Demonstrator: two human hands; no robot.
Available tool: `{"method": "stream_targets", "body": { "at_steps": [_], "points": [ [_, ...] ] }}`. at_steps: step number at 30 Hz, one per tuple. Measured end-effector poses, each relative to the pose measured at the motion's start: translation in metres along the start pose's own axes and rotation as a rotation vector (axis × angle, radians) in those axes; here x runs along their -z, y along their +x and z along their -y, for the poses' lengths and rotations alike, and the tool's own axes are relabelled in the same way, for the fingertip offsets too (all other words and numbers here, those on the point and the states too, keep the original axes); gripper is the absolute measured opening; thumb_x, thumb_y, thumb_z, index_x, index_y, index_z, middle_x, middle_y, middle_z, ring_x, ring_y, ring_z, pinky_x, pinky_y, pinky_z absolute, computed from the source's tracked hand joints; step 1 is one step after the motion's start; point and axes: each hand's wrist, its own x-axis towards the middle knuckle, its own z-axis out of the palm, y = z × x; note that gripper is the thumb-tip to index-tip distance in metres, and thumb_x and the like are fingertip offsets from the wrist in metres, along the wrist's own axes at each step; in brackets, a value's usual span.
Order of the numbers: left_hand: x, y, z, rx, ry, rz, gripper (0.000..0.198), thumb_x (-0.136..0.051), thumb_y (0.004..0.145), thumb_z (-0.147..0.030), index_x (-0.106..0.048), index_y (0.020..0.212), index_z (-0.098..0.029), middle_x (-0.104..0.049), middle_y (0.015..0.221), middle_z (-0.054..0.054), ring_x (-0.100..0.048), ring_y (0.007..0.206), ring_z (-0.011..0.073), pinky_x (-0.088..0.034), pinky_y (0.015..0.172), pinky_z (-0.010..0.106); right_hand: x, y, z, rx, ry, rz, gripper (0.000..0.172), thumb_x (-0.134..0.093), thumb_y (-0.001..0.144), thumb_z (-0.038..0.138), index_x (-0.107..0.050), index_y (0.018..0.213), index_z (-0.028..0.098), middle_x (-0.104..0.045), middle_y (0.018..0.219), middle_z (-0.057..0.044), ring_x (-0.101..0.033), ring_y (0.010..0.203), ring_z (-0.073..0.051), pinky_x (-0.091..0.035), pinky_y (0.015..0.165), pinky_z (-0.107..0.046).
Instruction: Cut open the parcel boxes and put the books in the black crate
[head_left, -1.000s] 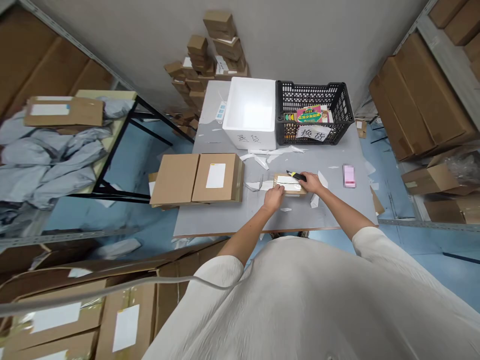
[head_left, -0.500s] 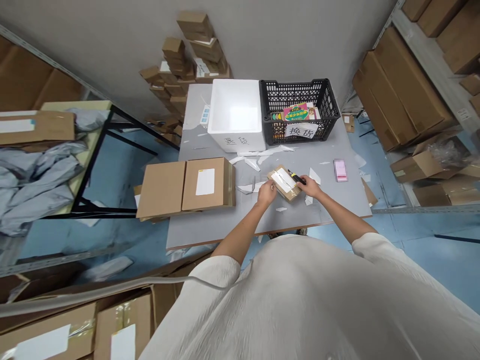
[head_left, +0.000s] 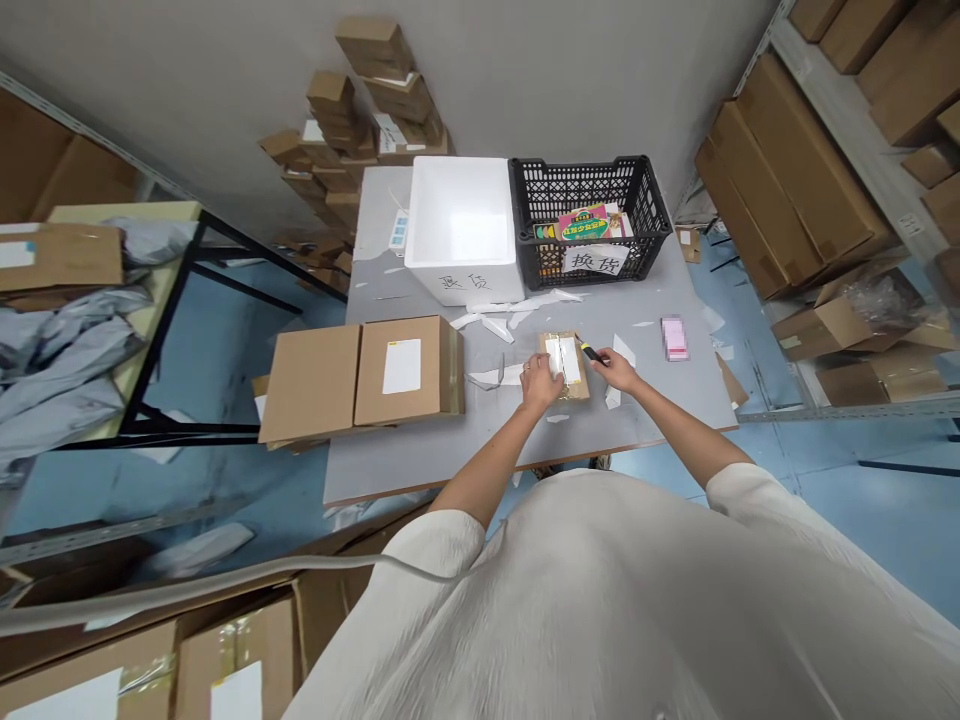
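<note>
A small cardboard box (head_left: 576,385) with a white label (head_left: 566,358) lies on the grey table in front of me. A dark slit or line runs down through the label. My left hand (head_left: 540,383) grips the box at its left side, with fingers over the top. In my right hand (head_left: 619,371) is a black and yellow utility knife (head_left: 594,353), held just right of the box, its tip pointing up and left near the box's upper right corner. Scraps of white paper (head_left: 623,350) lie beside my right hand.
Behind stand a white foam box (head_left: 463,275) and a black plastic crate (head_left: 592,205) holding colourful packets. Two larger cartons (head_left: 409,370) sit at the left. A pink phone-sized item (head_left: 674,339) lies on the right. Stacked cartons (head_left: 375,50) rise by the wall.
The small box has turned so that it sits squarer to me. My left hand has shifted from its lower left corner onto its top left side. The knife stays in my right hand.
</note>
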Motion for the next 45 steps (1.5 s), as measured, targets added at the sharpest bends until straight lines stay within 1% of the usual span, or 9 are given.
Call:
{"method": "stream_targets", "body": {
  "at_steps": [4, 9, 13, 19, 23, 27, 35, 40, 45],
  "points": [
    [-0.010, -0.005, -0.026, 0.057, 0.013, 0.019, 0.069, -0.072, 0.100, -0.052, -0.055, 0.160, -0.022, -0.053, 0.170, 0.023, -0.049, 0.158, 0.0446, -0.042, 0.129, 0.059, 0.010, 0.018, 0.005, 0.003, 0.027, -0.008, 0.037, -0.066, 0.099, 0.044, -0.072, 0.127, 0.023, -0.079, 0.138, -0.011, -0.076, 0.114, -0.026, -0.060, 0.105, -0.041],
    [-0.023, -0.011, -0.048, 0.054, 0.061, 0.082, 0.096, -0.074, 0.094, -0.065, -0.040, 0.173, -0.023, -0.036, 0.184, 0.023, -0.033, 0.170, 0.0466, -0.031, 0.135, 0.063, 0.006, 0.048, 0.016, 0.045, 0.021, -0.001, 0.031, -0.073, 0.095, 0.046, -0.073, 0.117, 0.024, -0.081, 0.123, -0.007, -0.073, 0.111, -0.027, -0.060, 0.101, -0.040],
    [-0.030, -0.015, -0.051, 0.053, 0.146, 0.155, 0.110, -0.078, 0.091, -0.063, -0.028, 0.180, -0.024, -0.020, 0.192, 0.021, -0.017, 0.178, 0.0445, -0.023, 0.139, 0.062, -0.003, 0.075, 0.023, 0.024, 0.033, 0.064, 0.034, -0.075, 0.096, 0.053, -0.071, 0.114, 0.025, -0.079, 0.108, -0.005, -0.072, 0.095, -0.026, -0.060, 0.089, -0.037],
    [-0.025, -0.011, -0.035, -0.076, 0.238, 0.208, 0.113, -0.081, 0.089, -0.049, -0.024, 0.183, -0.027, -0.020, 0.193, 0.018, -0.016, 0.178, 0.0440, -0.025, 0.138, 0.062, -0.011, 0.097, 0.012, 0.075, 0.143, 0.078, 0.033, -0.075, 0.096, 0.053, -0.065, 0.112, 0.025, -0.078, 0.115, -0.005, -0.071, 0.106, -0.025, -0.057, 0.103, -0.038],
    [-0.008, -0.004, -0.017, -0.219, 0.285, 0.300, 0.115, -0.080, 0.088, -0.035, -0.020, 0.185, -0.027, -0.017, 0.195, 0.015, -0.014, 0.180, 0.0393, -0.023, 0.140, 0.060, -0.007, 0.088, 0.001, 0.018, 0.192, 0.091, 0.032, -0.072, 0.096, 0.054, -0.061, 0.109, 0.026, -0.078, 0.104, -0.003, -0.070, 0.100, -0.023, -0.056, 0.098, -0.036],
    [0.007, 0.002, -0.003, -0.351, 0.308, 0.306, 0.104, -0.073, 0.093, -0.031, -0.024, 0.185, -0.022, -0.030, 0.192, 0.018, -0.025, 0.178, 0.0376, -0.022, 0.141, 0.061, -0.003, 0.064, -0.009, -0.038, 0.226, 0.050, 0.029, -0.070, 0.098, 0.050, -0.060, 0.109, 0.026, -0.078, 0.103, -0.002, -0.071, 0.096, -0.022, -0.056, 0.095, -0.036],
    [0.016, 0.012, 0.016, -0.551, 0.374, 0.355, 0.106, -0.060, 0.085, -0.001, -0.030, 0.183, -0.025, -0.036, 0.190, 0.015, -0.032, 0.176, 0.0347, -0.020, 0.141, 0.065, -0.007, 0.018, -0.017, -0.192, 0.364, 0.035, 0.025, -0.076, 0.100, 0.043, -0.058, 0.103, 0.027, -0.085, 0.100, -0.003, -0.081, 0.100, -0.023, -0.060, 0.098, -0.035],
    [0.008, 0.009, 0.015, -0.538, 0.326, 0.239, 0.074, -0.059, 0.102, -0.019, -0.044, 0.175, -0.019, -0.053, 0.176, 0.021, -0.047, 0.165, 0.0364, -0.027, 0.139, 0.060, -0.009, 0.001, -0.020, -0.191, 0.433, 0.106, 0.029, -0.081, 0.098, 0.046, -0.060, 0.100, 0.026, -0.086, 0.098, -0.002, -0.082, 0.094, -0.021, -0.062, 0.091, -0.032],
    [-0.001, 0.006, 0.006, -0.486, 0.298, 0.180, 0.060, -0.061, 0.107, -0.030, -0.053, 0.166, -0.023, -0.061, 0.163, 0.020, -0.055, 0.154, 0.0375, -0.037, 0.132, 0.054, 0.009, -0.002, -0.027, -0.162, 0.395, 0.100, 0.023, -0.078, 0.100, 0.044, -0.071, 0.108, 0.024, -0.084, 0.101, -0.003, -0.079, 0.083, -0.018, -0.057, 0.073, -0.025]
  ]
}}
